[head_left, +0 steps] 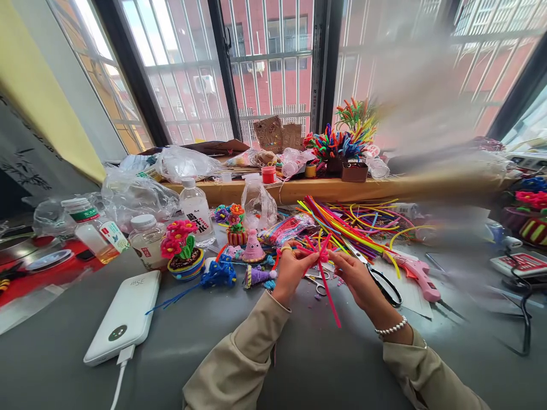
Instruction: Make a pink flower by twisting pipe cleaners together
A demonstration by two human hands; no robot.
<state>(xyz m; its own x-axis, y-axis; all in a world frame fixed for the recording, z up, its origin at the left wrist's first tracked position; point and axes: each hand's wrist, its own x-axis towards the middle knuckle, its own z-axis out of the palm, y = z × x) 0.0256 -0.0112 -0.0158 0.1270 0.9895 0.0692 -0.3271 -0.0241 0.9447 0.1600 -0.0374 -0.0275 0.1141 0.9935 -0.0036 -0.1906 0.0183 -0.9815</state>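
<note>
Two pinches on pink pipe cleaners [323,258] — by left hand [294,270] and right hand [354,276], apparently to steady them; black-handled scissors [371,270] and glue gun [415,272] nearby — probably for easy reach.

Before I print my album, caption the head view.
Left hand and right hand hold pink pipe cleaners over a grey table.

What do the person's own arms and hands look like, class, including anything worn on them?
Loose, beige fabric sleeves cover both forearms. The right hand is ungloved, with a silver, round-beaded bracelet at its wrist. The left hand, also ungloved, has what looks like a yellowish ring.
</note>
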